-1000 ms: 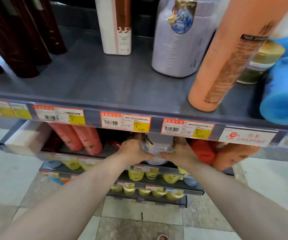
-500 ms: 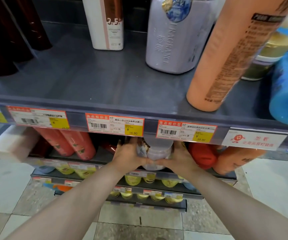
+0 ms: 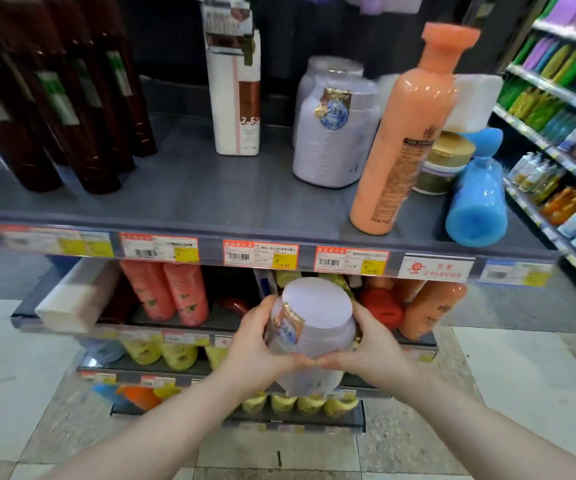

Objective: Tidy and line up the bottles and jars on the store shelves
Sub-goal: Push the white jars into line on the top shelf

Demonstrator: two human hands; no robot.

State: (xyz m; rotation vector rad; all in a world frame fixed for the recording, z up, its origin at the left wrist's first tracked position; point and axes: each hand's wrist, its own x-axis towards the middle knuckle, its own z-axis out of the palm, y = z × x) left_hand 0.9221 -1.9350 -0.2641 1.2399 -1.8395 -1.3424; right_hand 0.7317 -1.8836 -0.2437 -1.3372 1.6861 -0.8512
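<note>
Both hands — left (image 3: 252, 344), right (image 3: 369, 351) — grip lavender jar (image 3: 314, 327), unshelved; upper shelf (image 3: 210, 199) unaligned, orange bottle (image 3: 401, 143) leaning — most remains.

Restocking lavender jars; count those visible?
3: one jar held in both hands, two on the top shelf, front and behind. More may be hidden.

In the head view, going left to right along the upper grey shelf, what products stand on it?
Dark brown bottles → white carton → lavender jars → peach bottle → gold-lidded jar → blue bottle. The blue bottle leans over, base toward the camera.
</note>
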